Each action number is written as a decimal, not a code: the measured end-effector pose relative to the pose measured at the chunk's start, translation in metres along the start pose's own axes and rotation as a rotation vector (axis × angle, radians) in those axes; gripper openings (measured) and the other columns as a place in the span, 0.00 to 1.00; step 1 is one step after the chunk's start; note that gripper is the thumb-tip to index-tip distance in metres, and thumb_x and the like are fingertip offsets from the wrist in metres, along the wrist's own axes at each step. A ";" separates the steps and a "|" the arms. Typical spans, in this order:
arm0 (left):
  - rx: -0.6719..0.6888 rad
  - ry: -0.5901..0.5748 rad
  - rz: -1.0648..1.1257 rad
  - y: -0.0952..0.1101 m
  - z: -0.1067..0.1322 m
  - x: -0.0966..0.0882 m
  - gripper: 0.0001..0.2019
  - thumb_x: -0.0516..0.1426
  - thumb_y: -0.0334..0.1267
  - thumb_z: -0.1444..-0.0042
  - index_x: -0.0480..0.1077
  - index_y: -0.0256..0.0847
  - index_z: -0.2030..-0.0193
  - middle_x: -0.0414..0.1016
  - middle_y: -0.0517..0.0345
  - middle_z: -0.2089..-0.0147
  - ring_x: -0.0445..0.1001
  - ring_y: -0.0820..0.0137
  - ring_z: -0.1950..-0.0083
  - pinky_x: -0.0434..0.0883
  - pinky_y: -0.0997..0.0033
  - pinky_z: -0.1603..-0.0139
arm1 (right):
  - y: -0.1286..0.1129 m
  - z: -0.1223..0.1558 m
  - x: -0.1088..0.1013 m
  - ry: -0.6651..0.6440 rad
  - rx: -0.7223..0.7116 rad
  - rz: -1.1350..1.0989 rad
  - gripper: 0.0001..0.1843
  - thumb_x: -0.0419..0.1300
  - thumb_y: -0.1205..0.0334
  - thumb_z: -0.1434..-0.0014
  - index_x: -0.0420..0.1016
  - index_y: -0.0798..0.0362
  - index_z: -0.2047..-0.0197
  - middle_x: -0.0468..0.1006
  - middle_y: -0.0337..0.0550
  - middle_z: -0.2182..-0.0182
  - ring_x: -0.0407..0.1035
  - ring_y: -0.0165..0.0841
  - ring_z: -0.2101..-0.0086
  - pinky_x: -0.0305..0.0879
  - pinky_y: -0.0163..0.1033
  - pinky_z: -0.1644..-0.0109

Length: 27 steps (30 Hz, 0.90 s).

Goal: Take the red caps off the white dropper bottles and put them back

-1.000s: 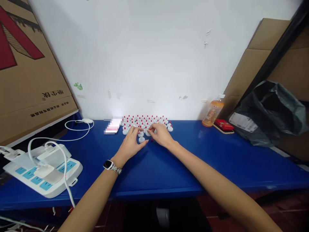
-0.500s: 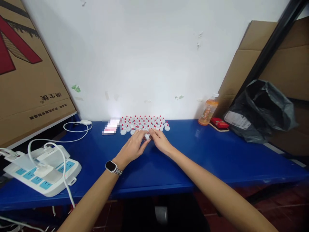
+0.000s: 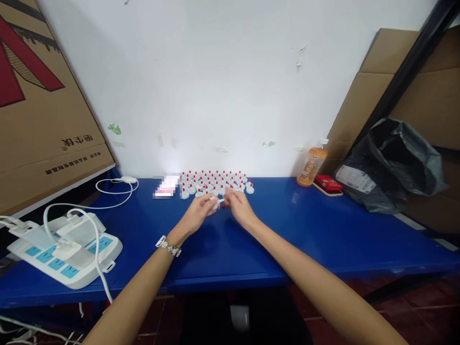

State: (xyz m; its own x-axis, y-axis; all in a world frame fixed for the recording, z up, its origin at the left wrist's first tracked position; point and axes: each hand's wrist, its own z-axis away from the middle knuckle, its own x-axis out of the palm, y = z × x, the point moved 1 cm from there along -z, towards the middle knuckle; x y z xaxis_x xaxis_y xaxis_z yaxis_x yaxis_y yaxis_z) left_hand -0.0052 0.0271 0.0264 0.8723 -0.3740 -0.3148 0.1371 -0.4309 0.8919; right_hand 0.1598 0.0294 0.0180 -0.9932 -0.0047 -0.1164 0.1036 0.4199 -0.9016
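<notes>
Several small white caps with red tips (image 3: 215, 181) stand in rows on the blue table (image 3: 287, 230) against the white wall. My left hand (image 3: 197, 214), a watch on its wrist, pinches one white cap (image 3: 215, 202) just in front of the rows. My right hand (image 3: 240, 208) is closed beside it, fingertips meeting the same cap, with a small red piece (image 3: 223, 206) showing at them. Both hands are lifted slightly above the table.
A white power strip (image 3: 64, 251) with plugged chargers and cables lies at the left. A blurred pink-white item (image 3: 166, 187) sits left of the caps. An orange drink bottle (image 3: 312, 166), a red box (image 3: 327, 183) and a black bag (image 3: 391, 165) stand at the right. Cardboard leans on both sides.
My hands picked one cap out of the front of the group, drew together and lifted it slightly toward me. The left wrist has turned inward.
</notes>
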 end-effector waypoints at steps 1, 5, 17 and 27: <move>-0.013 0.011 0.018 0.000 0.000 -0.002 0.21 0.48 0.55 0.37 0.65 0.38 0.69 0.61 0.61 0.73 0.57 0.74 0.73 0.57 0.72 0.72 | 0.001 -0.002 -0.004 0.031 -0.013 -0.001 0.27 0.45 0.44 0.33 0.51 0.50 0.80 0.52 0.34 0.82 0.50 0.28 0.78 0.52 0.36 0.71; 0.028 -0.017 -0.216 0.001 0.006 -0.008 0.17 0.51 0.52 0.37 0.70 0.39 0.60 0.66 0.60 0.69 0.62 0.72 0.71 0.60 0.72 0.69 | 0.005 -0.002 -0.012 0.011 -0.043 0.199 0.25 0.47 0.46 0.33 0.55 0.50 0.77 0.57 0.34 0.81 0.54 0.28 0.77 0.53 0.35 0.71; 0.141 -0.137 -0.675 -0.008 0.013 -0.012 0.13 0.61 0.48 0.43 0.75 0.47 0.53 0.69 0.54 0.54 0.70 0.62 0.51 0.68 0.63 0.50 | 0.021 -0.001 -0.021 -0.180 -0.024 0.600 0.08 0.58 0.69 0.41 0.79 0.55 0.60 0.79 0.41 0.73 0.69 0.30 0.73 0.61 0.35 0.66; 0.102 -0.059 -0.688 -0.009 0.014 -0.017 0.17 0.61 0.48 0.43 0.70 0.47 0.49 0.68 0.56 0.54 0.71 0.63 0.53 0.69 0.64 0.52 | 0.018 0.001 -0.020 -0.213 0.002 0.608 0.13 0.60 0.71 0.44 0.77 0.57 0.55 0.78 0.39 0.73 0.69 0.29 0.73 0.63 0.34 0.65</move>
State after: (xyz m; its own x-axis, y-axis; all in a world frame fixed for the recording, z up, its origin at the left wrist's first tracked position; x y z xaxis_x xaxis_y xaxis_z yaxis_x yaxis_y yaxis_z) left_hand -0.0277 0.0260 0.0190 0.5760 -0.0312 -0.8168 0.6023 -0.6594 0.4499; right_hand 0.1813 0.0359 0.0035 -0.7247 0.0537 -0.6869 0.6451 0.4030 -0.6491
